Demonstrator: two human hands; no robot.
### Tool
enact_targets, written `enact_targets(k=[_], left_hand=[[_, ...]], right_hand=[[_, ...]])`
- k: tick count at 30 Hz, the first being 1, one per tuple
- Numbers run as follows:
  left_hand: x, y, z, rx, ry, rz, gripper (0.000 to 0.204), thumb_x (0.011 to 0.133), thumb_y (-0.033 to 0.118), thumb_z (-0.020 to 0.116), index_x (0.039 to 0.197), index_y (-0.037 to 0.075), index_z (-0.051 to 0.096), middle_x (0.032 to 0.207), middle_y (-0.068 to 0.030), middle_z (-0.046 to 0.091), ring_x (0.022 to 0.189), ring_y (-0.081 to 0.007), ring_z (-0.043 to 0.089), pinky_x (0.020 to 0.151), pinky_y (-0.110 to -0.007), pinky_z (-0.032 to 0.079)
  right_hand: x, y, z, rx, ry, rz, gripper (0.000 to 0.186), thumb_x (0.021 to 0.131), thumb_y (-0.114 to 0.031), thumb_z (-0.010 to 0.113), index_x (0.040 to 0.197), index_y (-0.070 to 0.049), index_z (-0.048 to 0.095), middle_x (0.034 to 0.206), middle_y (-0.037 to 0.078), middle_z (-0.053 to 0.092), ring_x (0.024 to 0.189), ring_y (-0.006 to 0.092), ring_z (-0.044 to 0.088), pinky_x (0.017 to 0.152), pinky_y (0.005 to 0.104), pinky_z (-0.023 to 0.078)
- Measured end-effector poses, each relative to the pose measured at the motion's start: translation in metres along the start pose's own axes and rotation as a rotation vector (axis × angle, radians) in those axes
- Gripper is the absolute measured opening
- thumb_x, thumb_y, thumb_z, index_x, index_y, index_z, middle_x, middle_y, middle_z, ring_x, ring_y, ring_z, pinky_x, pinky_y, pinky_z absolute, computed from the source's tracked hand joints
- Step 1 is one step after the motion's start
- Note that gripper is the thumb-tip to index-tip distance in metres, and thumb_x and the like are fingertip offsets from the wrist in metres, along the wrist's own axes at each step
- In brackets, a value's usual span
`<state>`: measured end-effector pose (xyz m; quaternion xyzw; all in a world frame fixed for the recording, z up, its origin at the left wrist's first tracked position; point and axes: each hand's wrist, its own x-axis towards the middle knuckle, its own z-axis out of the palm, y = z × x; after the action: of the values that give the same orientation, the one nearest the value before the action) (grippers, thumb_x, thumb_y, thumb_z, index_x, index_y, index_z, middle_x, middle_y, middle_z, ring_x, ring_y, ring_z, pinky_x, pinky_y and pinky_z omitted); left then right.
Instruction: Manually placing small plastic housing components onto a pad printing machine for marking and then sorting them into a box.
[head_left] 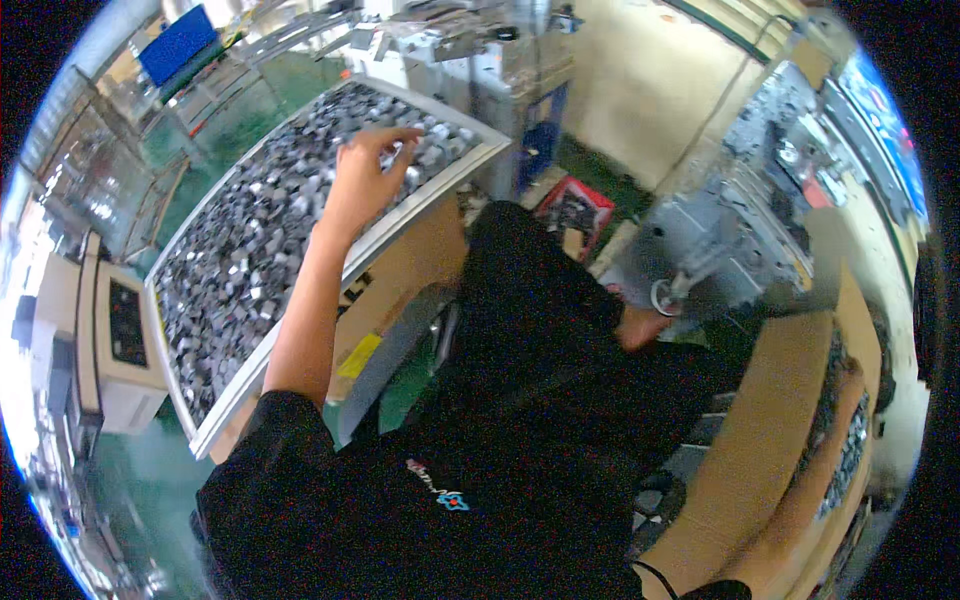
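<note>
Metal pieces (250,250) lie under left hand (372,170).

One big white-rimmed tray (470,160) holds small grey metal parts (250,240), far too many to count. Two hands show: one left hand (372,170) and one right hand (640,325). One red crate (575,210) sits on the floor.

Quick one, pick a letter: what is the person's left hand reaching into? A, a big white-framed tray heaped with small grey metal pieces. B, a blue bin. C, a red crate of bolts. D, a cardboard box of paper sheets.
A: the left hand rests with fingers curled on the small grey metal pieces that fill the white-framed tray, which sits tilted to the person's left.
</note>
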<state>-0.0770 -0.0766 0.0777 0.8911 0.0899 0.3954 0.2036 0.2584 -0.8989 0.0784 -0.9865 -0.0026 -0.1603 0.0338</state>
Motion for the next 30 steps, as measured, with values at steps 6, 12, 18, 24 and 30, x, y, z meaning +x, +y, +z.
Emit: enact_targets(k=[6,12,18,24,30], left_hand=[[0.017,0.103,0.066,-0.319,-0.108,0.220,0.021,0.089,0.012,0.064,0.106,0.003,0.072,0.101,-0.0163,0.072,0.094,-0.0308,0.068,0.083,-0.039,0.052],[0.006,0.172,0.092,-0.518,-0.360,0.507,0.023,0.090,0.016,0.064,0.108,0.002,0.070,0.101,-0.0164,0.071,0.098,-0.0330,0.067,0.087,-0.042,0.051],[-0.053,0.132,0.134,-0.646,-0.710,0.441,0.023,0.092,0.021,0.060,0.104,0.005,0.071,0.096,-0.0176,0.071,0.090,-0.0370,0.067,0.082,-0.047,0.053],[-0.066,0.089,0.202,-0.576,-0.780,0.128,0.027,0.087,0.031,0.062,0.094,0.006,0.071,0.089,-0.0196,0.071,0.083,-0.0409,0.067,0.071,-0.051,0.054],[-0.111,0.076,0.284,-0.581,-1.066,0.151,0.022,0.081,0.028,0.068,0.095,0.013,0.076,0.087,-0.0110,0.074,0.081,-0.0308,0.071,0.062,-0.048,0.054]], right_hand=[[-0.001,-0.010,-0.016,0.202,0.401,-0.182,0.029,0.094,-0.022,0.063,0.116,-0.004,0.066,0.098,0.017,0.072,0.083,0.0272,0.069,0.072,0.0365,0.054],[-0.029,-0.132,-0.058,0.641,0.359,-0.301,0.035,0.098,-0.031,0.062,0.108,0.002,0.066,0.089,0.010,0.068,0.077,0.0159,0.064,0.068,0.0298,0.051],[-0.043,-0.137,-0.017,0.390,0.050,-0.358,0.039,0.097,-0.027,0.065,0.122,0.002,0.061,0.122,0.017,0.064,0.112,0.0258,0.059,0.098,0.0355,0.047],[-0.043,-0.109,-0.004,0.414,-0.149,-0.589,0.047,0.098,-0.024,0.055,0.137,0.003,0.050,0.138,0.020,0.056,0.126,0.0324,0.053,0.109,0.0410,0.040],[-0.157,-0.217,-0.062,0.088,0.014,-0.410,0.047,0.093,-0.047,0.061,0.108,-0.002,0.067,0.107,0.018,0.068,0.092,0.0352,0.064,0.082,0.0468,0.052]])
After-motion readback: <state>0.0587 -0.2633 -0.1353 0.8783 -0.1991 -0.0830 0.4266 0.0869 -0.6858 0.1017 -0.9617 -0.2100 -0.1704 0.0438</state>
